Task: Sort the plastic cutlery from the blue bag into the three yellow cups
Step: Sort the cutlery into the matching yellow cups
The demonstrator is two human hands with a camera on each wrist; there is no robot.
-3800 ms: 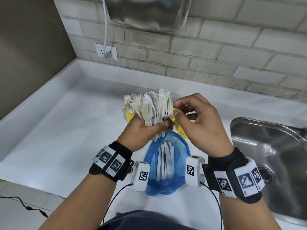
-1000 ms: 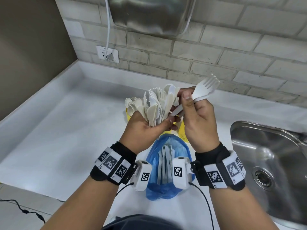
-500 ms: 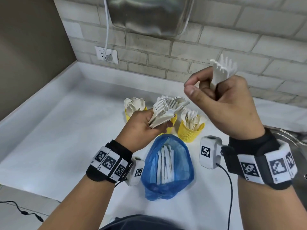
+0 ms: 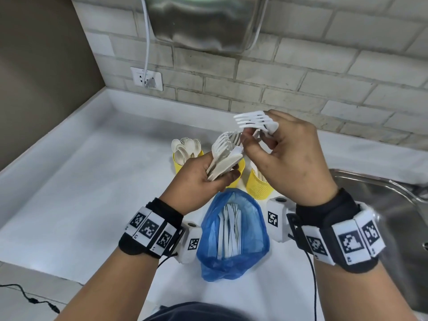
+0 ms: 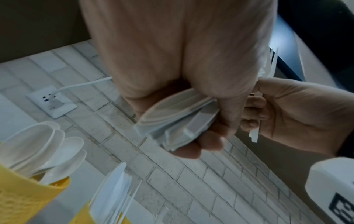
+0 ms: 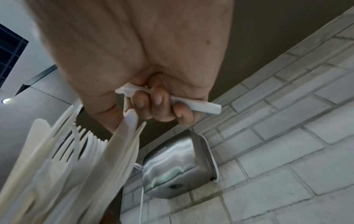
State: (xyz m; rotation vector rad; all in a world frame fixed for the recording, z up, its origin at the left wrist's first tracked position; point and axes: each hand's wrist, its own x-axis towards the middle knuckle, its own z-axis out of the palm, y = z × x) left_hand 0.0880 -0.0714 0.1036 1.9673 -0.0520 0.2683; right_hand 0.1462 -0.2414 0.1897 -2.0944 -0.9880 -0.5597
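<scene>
White forks point(image 4: 254, 122) gripped, right hand point(image 4: 294, 163) | cutlery bundle point(image 4: 223, 158) clenched, left hand point(image 4: 199, 184)

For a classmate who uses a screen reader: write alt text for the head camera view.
Above a white counter, a person's left hand grips a bundle of white plastic cutlery while the right hand holds a few forks and reaches into the bundle. Below them lies an open blue bag with more cutlery, behind them three yellow cups, and a steel sink sits at right.
</scene>
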